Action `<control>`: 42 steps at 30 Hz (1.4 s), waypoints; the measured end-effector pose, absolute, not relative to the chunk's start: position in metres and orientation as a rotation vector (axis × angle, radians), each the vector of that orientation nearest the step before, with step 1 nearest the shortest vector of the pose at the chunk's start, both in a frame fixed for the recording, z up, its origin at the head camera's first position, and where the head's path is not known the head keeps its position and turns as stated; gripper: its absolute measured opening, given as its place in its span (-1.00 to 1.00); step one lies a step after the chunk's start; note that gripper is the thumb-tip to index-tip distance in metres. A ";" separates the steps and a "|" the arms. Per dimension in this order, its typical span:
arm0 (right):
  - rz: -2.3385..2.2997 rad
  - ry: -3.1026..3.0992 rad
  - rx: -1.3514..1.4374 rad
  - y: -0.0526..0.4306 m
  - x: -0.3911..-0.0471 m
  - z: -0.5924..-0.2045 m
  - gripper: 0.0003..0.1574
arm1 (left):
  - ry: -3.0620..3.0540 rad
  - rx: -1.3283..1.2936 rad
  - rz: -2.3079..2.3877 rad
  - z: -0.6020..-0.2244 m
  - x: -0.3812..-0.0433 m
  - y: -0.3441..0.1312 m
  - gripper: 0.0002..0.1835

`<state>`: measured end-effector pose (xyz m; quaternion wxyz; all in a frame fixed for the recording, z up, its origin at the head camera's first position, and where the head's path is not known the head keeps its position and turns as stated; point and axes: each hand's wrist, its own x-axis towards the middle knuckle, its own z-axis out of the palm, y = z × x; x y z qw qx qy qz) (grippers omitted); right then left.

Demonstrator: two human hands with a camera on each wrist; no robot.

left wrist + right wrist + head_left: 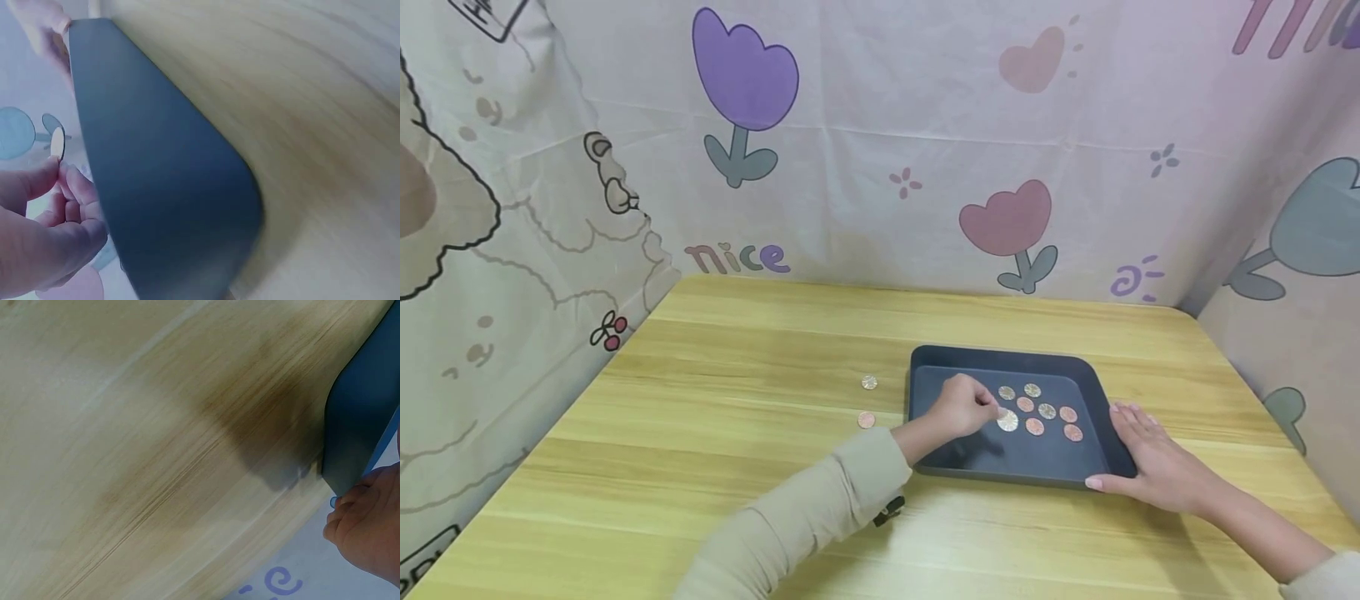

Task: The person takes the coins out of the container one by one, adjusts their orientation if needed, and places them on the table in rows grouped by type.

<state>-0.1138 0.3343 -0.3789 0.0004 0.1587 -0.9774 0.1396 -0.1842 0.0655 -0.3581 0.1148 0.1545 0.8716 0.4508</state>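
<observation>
Currently, the head view shows the tray [992, 462] on the bench [760, 358], at 4 o'clock from the frame centre. The left hand [962, 406] is over the tray, entering from 8 o'clock. Its thumb and fingers are clamped on the pale coin [1008, 422]. Seven other coins [1035, 427] lie flat inside the tray: three gold-toned and four copper-toned, spread from 12 to about 4 o'clock around the held one. Two more lie on the bench beyond the tray wall at 9 o'clock: a gold coin [868, 382] and, at 6 o'clock from it, a copper coin [867, 420]. The right hand [1157, 467] rests against the tray corner at 4 o'clock. Its thumb touches the near rim and stands apart from the fingers, which lie along the side wall. A printed cloth [850, 100] hangs behind the bench at 12 o'clock.

In the left wrist view, the pale coin stands on edge between thumb and fingertip, at 9 o'clock. The outer tray wall fills the centre; the right hand shows at 11 o'clock.

In the right wrist view, the right hand meets the tray edge at 4 o'clock. Its thumb cannot be made out.
</observation>
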 end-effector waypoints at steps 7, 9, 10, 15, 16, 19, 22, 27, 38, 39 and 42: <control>0.438 -3.086 0.502 0.335 -0.113 -0.380 0.34 | 2.566 0.426 1.368 -0.354 -0.191 0.038 -0.83; 0.439 -3.088 0.498 0.335 -0.114 -0.379 0.35 | 2.575 0.426 1.387 -0.353 -0.194 0.031 -0.83; 0.439 -3.087 0.499 0.335 -0.114 -0.379 0.34 | 2.580 0.432 1.401 -0.353 -0.195 0.027 -0.83; 0.433 -3.088 0.496 0.335 -0.114 -0.379 0.34 | 2.607 0.437 1.428 -0.356 -0.204 0.010 -0.83; 0.433 -3.090 0.495 0.335 -0.114 -0.379 0.34 | 2.616 0.434 1.427 -0.356 -0.206 0.006 -0.83; 0.435 -3.094 0.496 0.335 -0.114 -0.379 0.34 | 2.633 0.387 1.437 -0.358 -0.210 -0.005 -0.83; 0.438 -3.096 0.496 0.335 -0.114 -0.379 0.34 | 2.631 0.331 1.458 -0.361 -0.214 -0.017 -0.83; 0.436 -3.091 0.493 0.335 -0.115 -0.379 0.35 | 2.648 0.243 1.467 -0.365 -0.223 -0.039 -0.82; 0.420 -3.089 0.495 0.335 -0.115 -0.378 0.34 | 2.716 0.043 1.358 -0.376 -0.236 -0.091 -0.78; 0.419 -3.088 0.495 0.335 -0.115 -0.379 0.34 | 2.715 0.035 1.348 -0.377 -0.236 -0.095 -0.78; 0.418 -3.081 0.504 0.335 -0.114 -0.380 0.33 | 2.696 0.005 1.332 -0.381 -0.239 -0.105 -0.78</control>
